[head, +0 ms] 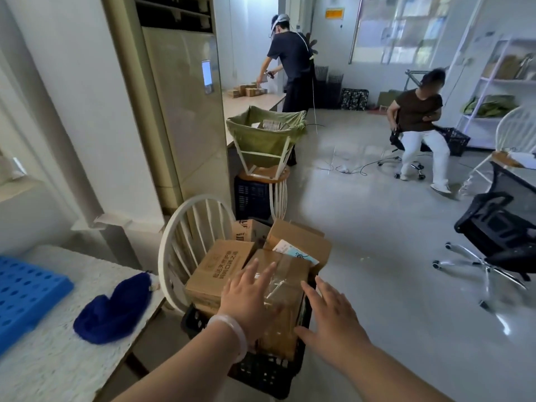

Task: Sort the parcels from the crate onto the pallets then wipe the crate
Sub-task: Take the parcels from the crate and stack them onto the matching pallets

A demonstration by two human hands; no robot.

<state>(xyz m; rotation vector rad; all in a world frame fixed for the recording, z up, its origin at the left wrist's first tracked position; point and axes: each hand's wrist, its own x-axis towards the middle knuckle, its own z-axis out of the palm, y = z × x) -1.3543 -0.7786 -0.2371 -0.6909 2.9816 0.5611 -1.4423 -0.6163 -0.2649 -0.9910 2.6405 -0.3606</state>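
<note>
One head-worn view looks forward and down, close over the crate (pixel 261 369).

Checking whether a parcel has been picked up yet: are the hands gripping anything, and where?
Nothing is gripped. Left hand lies open on the taped parcel in the black crate; right hand is open at its right edge.

At the lower left of the frame I see a dark blue crumpled cloth (pixel 111 310) lying on a white rough-surfaced table (pixel 55 369). In the middle stands a white wooden spindle-back chair (pixel 185 242). At the right there is a black mesh office chair (pixel 499 230) on a chrome star base. In the upper middle a tall beige air-conditioner cabinet (pixel 185 105) stands.
</note>
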